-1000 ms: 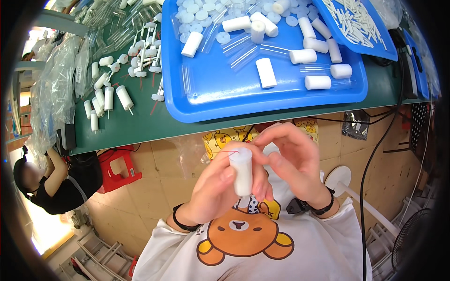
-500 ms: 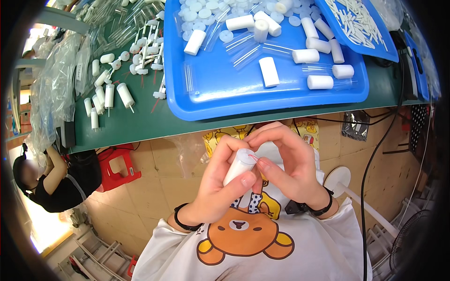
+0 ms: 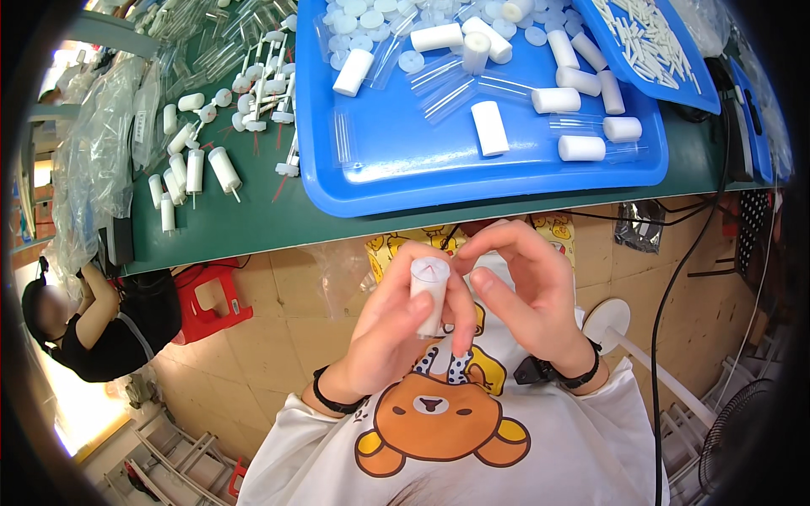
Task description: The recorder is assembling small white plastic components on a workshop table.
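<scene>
In front of my chest, my left hand [image 3: 386, 325] grips a white cylinder [image 3: 431, 295] between thumb and fingers. Its upper end has a pale translucent cap [image 3: 430, 268] with a thin red line, perhaps a thread, across it. My right hand [image 3: 540, 308] hovers just right of it, fingers spread and curved, apart from the cylinder. Beyond both hands, a blue tray [image 3: 472, 196] lies on the green table, bearing loose white cylinders [image 3: 490, 131], translucent round discs [image 3: 371, 18] and thin transparent sleeves [image 3: 449, 99].
Several capped white cylinders [image 3: 224, 171] and white-stemmed pieces with red threads [image 3: 274, 88] lie left on the green table [image 3: 270, 221]. A smaller blue tray [image 3: 704, 99] holds short white sticks. A black cable [image 3: 675, 291] hangs at right. Left, a person sits near a red stool [image 3: 213, 304].
My right hand has let go of the red thread at the cap and moved slightly right, its fingers opening. The left hand has turned the cylinder more upright.
</scene>
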